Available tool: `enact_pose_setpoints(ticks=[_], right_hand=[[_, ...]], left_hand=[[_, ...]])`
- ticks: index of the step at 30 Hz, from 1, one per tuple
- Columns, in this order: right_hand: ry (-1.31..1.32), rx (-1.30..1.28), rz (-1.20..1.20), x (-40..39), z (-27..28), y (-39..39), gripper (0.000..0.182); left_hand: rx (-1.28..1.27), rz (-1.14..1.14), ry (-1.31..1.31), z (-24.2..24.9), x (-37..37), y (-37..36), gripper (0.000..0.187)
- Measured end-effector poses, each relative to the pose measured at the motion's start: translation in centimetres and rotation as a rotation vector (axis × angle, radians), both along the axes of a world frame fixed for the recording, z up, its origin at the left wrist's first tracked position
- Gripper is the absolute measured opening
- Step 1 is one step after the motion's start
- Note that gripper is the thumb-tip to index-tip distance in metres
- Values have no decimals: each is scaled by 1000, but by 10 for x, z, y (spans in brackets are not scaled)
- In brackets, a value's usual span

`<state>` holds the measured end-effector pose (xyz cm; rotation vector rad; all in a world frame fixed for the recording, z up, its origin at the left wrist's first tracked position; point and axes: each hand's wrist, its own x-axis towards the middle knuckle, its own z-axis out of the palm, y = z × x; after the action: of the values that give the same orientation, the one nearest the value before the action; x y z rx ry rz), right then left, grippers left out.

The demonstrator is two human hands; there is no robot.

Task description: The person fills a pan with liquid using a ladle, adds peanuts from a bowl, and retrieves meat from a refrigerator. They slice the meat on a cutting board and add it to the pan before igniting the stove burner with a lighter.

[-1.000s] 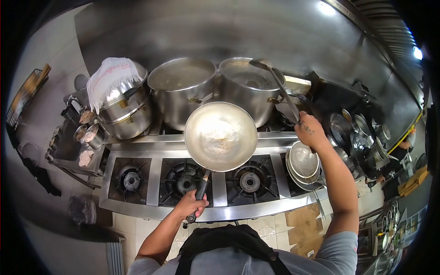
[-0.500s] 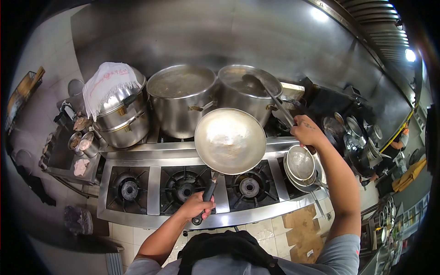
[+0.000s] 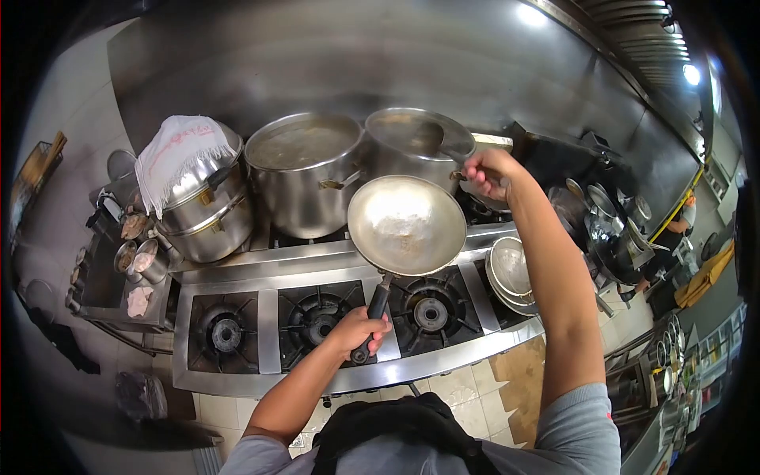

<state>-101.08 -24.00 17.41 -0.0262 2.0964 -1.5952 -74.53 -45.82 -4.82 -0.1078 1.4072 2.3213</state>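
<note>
My left hand [image 3: 364, 332] is closed around the black handle of a frying pan [image 3: 406, 229]. The pan is held level above the stove front, its pale inside bare and shiny. My right hand [image 3: 489, 172] grips a long-handled ladle [image 3: 428, 138] at the rim of the right stockpot [image 3: 388, 154]. The ladle's bowl is inside this pot, near the surface of the liquid. Beside it stands another stockpot [image 3: 305, 194], full nearly to the brim with cloudy liquid.
Burners [image 3: 431, 314] line the stove front. A lidded steamer pot [image 3: 210, 226] with a white cloth [image 3: 184, 154] stands left. Strainers [image 3: 511, 265] lie at right under my forearm. Containers [image 3: 146, 261] sit on the left side counter. Another person [image 3: 679, 226] is far right.
My right hand has moved forward and left, bringing the ladle's handle down closer to the pot rim. The pan has shifted slightly right and toward the pots in my left hand.
</note>
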Motion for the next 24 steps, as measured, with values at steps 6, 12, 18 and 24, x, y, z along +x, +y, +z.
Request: enact_pose_setpoints(ticks=[6, 12, 18, 24], right_hand=[[-426, -869, -172, -13, 25, -11, 30], [-555, -1195, -121, -8, 38, -6, 70], [-510, -1206, -94, 23, 47, -8, 71], [-387, -1168, -9, 85, 47, 8, 47]], left_hand=[[32, -4, -37, 11, -9, 3, 17], [3, -5, -17, 13, -18, 1, 14], [7, -24, 14, 13, -26, -4, 15], [52, 9, 10, 24, -29, -5, 16]])
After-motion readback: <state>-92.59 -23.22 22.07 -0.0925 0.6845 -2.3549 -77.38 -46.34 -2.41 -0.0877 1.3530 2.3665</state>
